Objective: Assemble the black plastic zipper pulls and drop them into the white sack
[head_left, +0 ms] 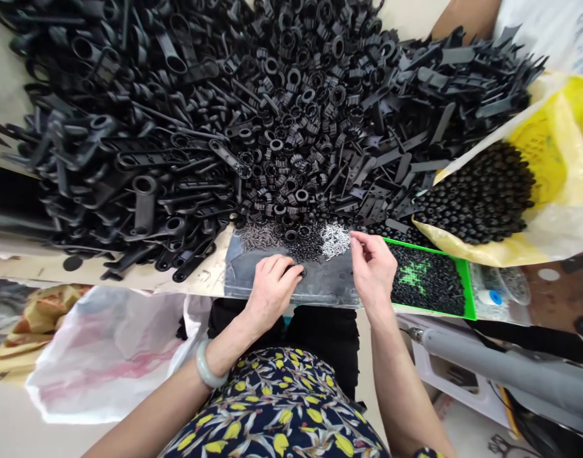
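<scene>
My left hand (273, 287) rests over the dark grey work mat (320, 289), its fingers closed on a small black plastic part (302, 271), mostly hidden by the fingertips. My right hand (374, 268) has thumb and index finger pinched at the right edge of a pile of small silver pins (336, 240). Whatever sits in that pinch is too small to make out. Between the hands lie a heap of tiny black pieces (308, 245) and, left of it, a heap of small brownish-grey metal pieces (259, 236).
Black plastic handles (143, 203), ring-shaped parts (291, 127) and flat strips (415, 140) are heaped behind. To the right are a green tray (468, 289) of black bits, a yellow bag (558, 159) of black rods and a grey cylindrical tool (486, 362). A white bag (105, 356) hangs left.
</scene>
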`<state>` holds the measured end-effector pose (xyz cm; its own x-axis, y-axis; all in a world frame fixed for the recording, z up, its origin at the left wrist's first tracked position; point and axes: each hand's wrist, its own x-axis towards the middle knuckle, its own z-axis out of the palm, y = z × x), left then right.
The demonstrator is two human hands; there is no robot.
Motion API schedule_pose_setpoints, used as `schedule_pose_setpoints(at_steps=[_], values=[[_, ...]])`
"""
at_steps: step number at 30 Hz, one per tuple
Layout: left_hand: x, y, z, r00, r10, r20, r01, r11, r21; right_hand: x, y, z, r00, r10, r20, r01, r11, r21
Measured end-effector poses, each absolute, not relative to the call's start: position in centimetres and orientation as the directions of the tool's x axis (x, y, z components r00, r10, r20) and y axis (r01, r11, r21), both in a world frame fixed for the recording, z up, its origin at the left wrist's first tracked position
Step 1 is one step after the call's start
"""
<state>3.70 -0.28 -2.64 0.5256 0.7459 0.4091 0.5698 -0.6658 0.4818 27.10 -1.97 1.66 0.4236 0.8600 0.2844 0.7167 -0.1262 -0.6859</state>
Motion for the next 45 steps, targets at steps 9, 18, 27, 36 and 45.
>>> schedule_pose_setpoints(at_steps=[9,18,27,36,45], values=[[3.8,-0.5,-3.0,0.529,0.746,0.405,0.565,-0.665,0.488,29.4,3.0,1.0,0.468,0.851,0.237,0.870,-0.397,-0.293],[5.0,-0.4,-2.3,0.475,0.794,0.380,0.560,-0.606,0.566,28.7,2.8,1.3,0.358,0.901,0.245,0.886,-0.245,-0.393],[4.7,-0.2,-2.6,0.489,0.813,0.316,0.530,-0.565,0.632,22.3,-5.7,0.4,0.180,0.976,0.121,0.475,0.022,-0.880],[4.7,-0.3,-2.8,0.505,0.813,0.290,0.545,-0.561,0.623,21.8,-6.3,-0.5,0.108,0.979,0.173,0.636,0.065,-0.769],[4.6,-0.3,-3.0,0.510,0.808,0.295,0.549,-0.571,0.611,21.9,-5.3,-0.3,0.077,0.985,0.154,0.678,0.061,-0.733]])
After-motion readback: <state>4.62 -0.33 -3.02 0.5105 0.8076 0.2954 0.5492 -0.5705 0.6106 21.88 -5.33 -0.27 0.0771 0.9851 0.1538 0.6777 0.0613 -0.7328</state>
